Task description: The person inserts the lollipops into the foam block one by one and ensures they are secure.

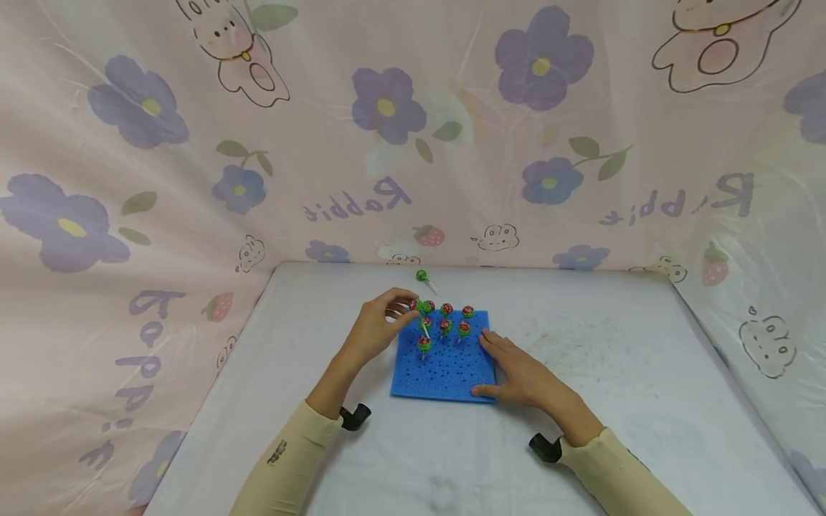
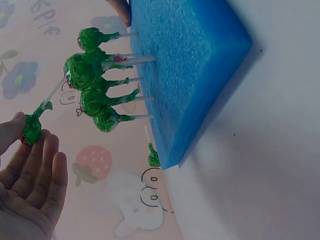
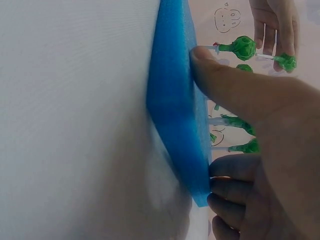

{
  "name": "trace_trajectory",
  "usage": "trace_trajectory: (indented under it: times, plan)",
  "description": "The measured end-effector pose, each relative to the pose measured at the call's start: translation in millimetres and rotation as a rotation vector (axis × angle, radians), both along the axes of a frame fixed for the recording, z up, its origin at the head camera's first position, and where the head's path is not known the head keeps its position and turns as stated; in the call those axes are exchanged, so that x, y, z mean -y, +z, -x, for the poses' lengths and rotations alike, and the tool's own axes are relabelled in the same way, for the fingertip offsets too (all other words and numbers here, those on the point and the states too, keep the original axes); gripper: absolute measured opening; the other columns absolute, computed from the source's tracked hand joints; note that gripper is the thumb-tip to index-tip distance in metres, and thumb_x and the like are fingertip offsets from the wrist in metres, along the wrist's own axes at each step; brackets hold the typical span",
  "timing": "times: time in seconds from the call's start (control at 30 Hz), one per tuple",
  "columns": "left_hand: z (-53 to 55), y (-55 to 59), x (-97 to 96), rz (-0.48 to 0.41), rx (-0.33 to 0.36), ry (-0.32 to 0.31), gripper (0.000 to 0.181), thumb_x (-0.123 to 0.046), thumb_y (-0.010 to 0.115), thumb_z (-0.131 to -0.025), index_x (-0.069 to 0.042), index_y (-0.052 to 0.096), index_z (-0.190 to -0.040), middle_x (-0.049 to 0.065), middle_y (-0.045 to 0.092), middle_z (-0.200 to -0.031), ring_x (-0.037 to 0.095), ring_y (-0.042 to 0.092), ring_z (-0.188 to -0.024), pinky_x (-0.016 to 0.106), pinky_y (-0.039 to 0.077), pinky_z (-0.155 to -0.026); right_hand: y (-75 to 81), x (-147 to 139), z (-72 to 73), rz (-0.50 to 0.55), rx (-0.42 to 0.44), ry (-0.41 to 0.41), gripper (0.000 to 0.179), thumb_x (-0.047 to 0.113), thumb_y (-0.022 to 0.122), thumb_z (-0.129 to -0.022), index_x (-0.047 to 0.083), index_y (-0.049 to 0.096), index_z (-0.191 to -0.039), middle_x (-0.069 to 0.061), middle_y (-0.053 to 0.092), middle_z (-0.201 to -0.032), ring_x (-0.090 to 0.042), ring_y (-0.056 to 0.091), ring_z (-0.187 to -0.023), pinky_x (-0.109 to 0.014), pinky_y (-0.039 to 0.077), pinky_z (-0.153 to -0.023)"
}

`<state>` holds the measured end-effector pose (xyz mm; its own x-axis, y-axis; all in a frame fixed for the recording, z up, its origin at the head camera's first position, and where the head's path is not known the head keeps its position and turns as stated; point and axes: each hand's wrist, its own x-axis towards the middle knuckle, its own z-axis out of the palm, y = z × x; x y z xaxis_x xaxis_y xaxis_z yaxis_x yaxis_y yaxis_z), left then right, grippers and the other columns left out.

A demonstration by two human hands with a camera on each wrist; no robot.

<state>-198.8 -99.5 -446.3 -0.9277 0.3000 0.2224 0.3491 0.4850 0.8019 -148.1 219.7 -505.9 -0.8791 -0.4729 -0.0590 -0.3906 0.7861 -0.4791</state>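
My left hand (image 1: 379,326) is above the far left part of a blue foam block (image 1: 442,380). Thumb and fingers pinch a green-wrapped lollipop (image 2: 32,129) by its head, its white stick pointing toward the block. Several lollipops (image 1: 445,327) with red and green wrappers stand upright, sticks in the foam, mostly in its far half. The block's top is dotted with small holes. Along its right edge rests my right hand (image 1: 525,373), thumb (image 3: 225,82) on the top near the front corner and the other fingers farther back at the edge.
Another green lollipop (image 1: 422,275) lies on the white table (image 1: 600,344) beyond the foam. A curtain (image 1: 452,158) with printed flowers and rabbits hangs behind and at both sides. Black wrist devices (image 1: 546,448) sit at both cuffs.
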Motion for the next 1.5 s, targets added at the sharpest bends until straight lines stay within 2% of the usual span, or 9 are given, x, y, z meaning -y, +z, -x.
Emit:
trace_trajectory:
  times: [0.17,0.3,0.53,0.83,1.03,1.23,1.5]
  plan:
    - [-3.1,-0.8,-5.8,0.015,0.001,-0.029,0.038,-0.027,0.077,-0.102,-0.012,0.068,-0.136,0.001,0.074,-0.121,0.021,0.07,-0.108,0.047,0.06,-0.099,0.5,-0.1,-0.3,-0.002,0.0,0.003,0.112,0.059,0.085,-0.087,-0.002,0.034,-0.166,-0.021,0.027,-0.175,-0.049,0.026,-0.159,-0.067,0.032,-0.124]
    - [-6.0,-2.5,-10.1,0.022,-0.023,-0.057,0.036,-0.023,0.077,-0.102,-0.011,0.068,-0.135,0.002,0.074,-0.119,0.021,0.07,-0.107,0.05,0.06,-0.099,1.8,0.3,-0.6,-0.002,-0.002,0.004,0.111,0.058,0.085,-0.088,-0.003,0.035,-0.165,-0.021,0.027,-0.175,-0.049,0.026,-0.159,-0.067,0.032,-0.124]
    - [-9.8,-9.1,-16.3,0.032,-0.029,-0.098,0.035,-0.023,0.077,-0.103,-0.014,0.068,-0.135,0.003,0.074,-0.119,0.02,0.07,-0.106,0.052,0.06,-0.099,3.0,1.2,-0.8,-0.001,-0.001,0.001,0.11,0.058,0.085,-0.088,-0.003,0.035,-0.165,-0.022,0.028,-0.174,-0.05,0.027,-0.159,-0.067,0.032,-0.124]
    - [-12.8,-14.3,-21.9,0.063,-0.022,-0.113,0.033,-0.022,0.076,-0.103,-0.014,0.068,-0.134,0.001,0.075,-0.115,0.018,0.07,-0.105,0.045,0.061,-0.097,1.9,0.5,0.0,-0.009,0.005,-0.003,0.111,0.06,0.084,-0.088,-0.002,0.035,-0.166,-0.021,0.027,-0.175,-0.05,0.027,-0.159,-0.067,0.032,-0.124]
    - [-14.7,-17.3,-25.8,0.083,-0.012,-0.12,0.032,-0.021,0.076,-0.103,-0.013,0.068,-0.133,0.001,0.075,-0.115,0.018,0.07,-0.105,0.046,0.06,-0.097,1.1,0.6,0.6,-0.01,0.005,-0.005,0.111,0.061,0.084,-0.088,-0.002,0.035,-0.166,-0.021,0.027,-0.175,-0.05,0.027,-0.159,-0.067,0.032,-0.124]
    - [-16.4,-21.5,-28.9,0.122,-0.012,-0.111,0.031,-0.02,0.076,-0.103,-0.016,0.068,-0.134,-0.002,0.074,-0.114,0.017,0.069,-0.104,0.041,0.061,-0.094,0.8,0.0,0.7,-0.014,0.007,-0.007,0.111,0.061,0.083,-0.088,-0.002,0.035,-0.166,-0.021,0.027,-0.175,-0.05,0.027,-0.159,-0.067,0.032,-0.124]
    - [-18.3,-25.9,-31.7,0.164,-0.02,-0.104,0.031,-0.023,0.076,-0.103,-0.017,0.07,-0.133,-0.002,0.074,-0.115,0.018,0.07,-0.104,0.043,0.063,-0.092,-0.1,0.0,1.2,-0.014,0.001,-0.005,0.111,0.062,0.083,-0.088,-0.001,0.035,-0.166,-0.021,0.028,-0.175,-0.05,0.028,-0.158,-0.067,0.033,-0.124]
